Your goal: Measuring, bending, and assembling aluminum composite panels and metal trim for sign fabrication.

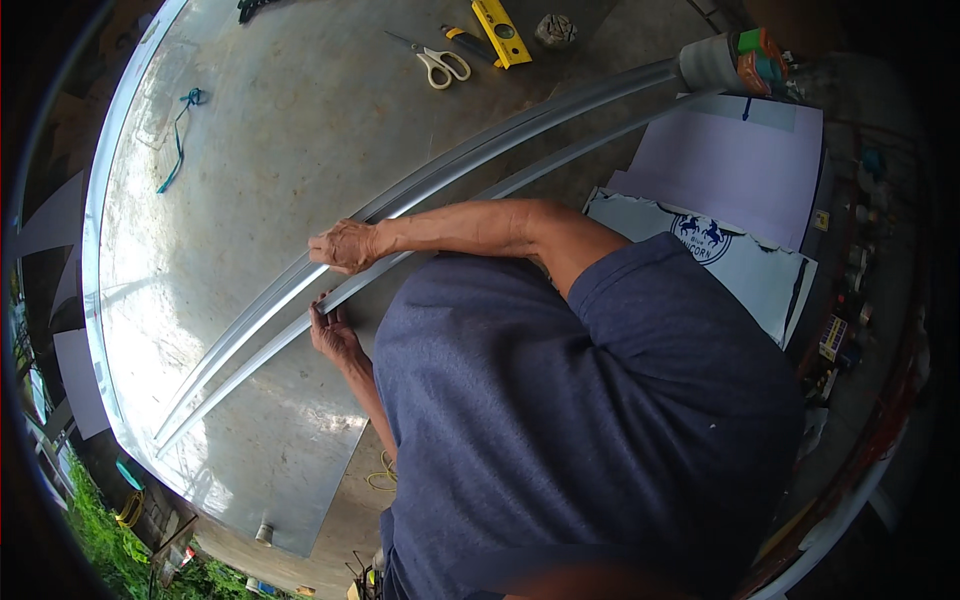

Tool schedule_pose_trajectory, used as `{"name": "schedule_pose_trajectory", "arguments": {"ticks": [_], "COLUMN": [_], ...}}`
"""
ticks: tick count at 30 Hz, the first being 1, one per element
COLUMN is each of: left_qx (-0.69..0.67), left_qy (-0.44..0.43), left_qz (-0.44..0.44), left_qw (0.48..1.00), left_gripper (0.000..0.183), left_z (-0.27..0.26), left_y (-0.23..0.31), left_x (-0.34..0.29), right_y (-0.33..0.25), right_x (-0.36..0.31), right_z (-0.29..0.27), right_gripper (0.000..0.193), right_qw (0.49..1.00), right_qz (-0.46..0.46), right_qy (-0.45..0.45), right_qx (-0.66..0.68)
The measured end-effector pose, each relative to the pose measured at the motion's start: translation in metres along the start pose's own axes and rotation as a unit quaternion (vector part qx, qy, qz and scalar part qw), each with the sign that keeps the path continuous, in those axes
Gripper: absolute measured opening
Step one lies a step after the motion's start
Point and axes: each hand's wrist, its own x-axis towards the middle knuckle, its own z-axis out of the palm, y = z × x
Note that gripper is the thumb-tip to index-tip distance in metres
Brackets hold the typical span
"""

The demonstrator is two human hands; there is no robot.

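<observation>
Two long silvery metal strips run from the far right to the near left across a metal-topped table [250, 180]. My right hand [345, 247] is closed over the wider, grooved metal strip [450, 172], its fingers curled down around the edge. Beside it lies a narrower metal strip [570, 153]. From underneath, my left hand [337, 338] grips that narrower strip between thumb and fingers. The two strips come close together toward their near left ends.
At the far side are scissors [440, 66], a yellow spirit level [503, 32], a black-and-yellow cutter [470, 45] and a grey lump [556, 31]. A blue-green cord [181, 140] lies left. Tape rolls [708, 64] touch the wider strip's far end. Cardboard sheets [720, 170] lie right.
</observation>
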Motion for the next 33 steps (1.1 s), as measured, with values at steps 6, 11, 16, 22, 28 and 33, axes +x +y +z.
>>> {"name": "schedule_pose_trajectory", "arguments": {"ticks": [6, 11, 16, 22, 28, 33], "left_qx": [0.002, -0.016, -0.029, -0.04, -0.061, -0.052], "left_qy": [0.053, 0.044, 0.055, 0.05, 0.046, 0.034], "left_qz": [-0.008, 0.014, 0.029, 0.032, 0.027, 0.035], "left_qw": [0.999, 0.999, 0.998, 0.997, 0.997, 0.997], "left_gripper": [0.028, 0.024, 0.027, 0.027, 0.033, 0.033], "left_z": [0.01, 0.023, 0.031, 0.028, 0.025, 0.025], "left_y": [0.0, 0.004, 0.009, 0.009, 0.006, 0.006], "left_x": [-0.005, -0.016, -0.027, -0.026, -0.026, -0.027], "right_y": [0.02, 0.025, 0.022, 0.034, 0.043, 0.042], "right_x": [0.017, 0.027, 0.035, 0.041, 0.044, 0.038], "right_z": [-0.01, -0.04, -0.061, -0.058, -0.055, -0.056], "right_gripper": [0.015, 0.021, 0.031, 0.027, 0.024, 0.026], "right_qw": [0.997, 0.998, 0.998, 0.999, 0.999, 0.999], "right_qz": [-0.015, 0.006, 0.06, 0.038, 0.004, -0.008], "right_qy": [0.055, 0.055, -0.012, 0.005, -0.037, -0.033], "right_qx": [-0.058, -0.017, 0.009, -0.003, -0.013, 0.004]}}
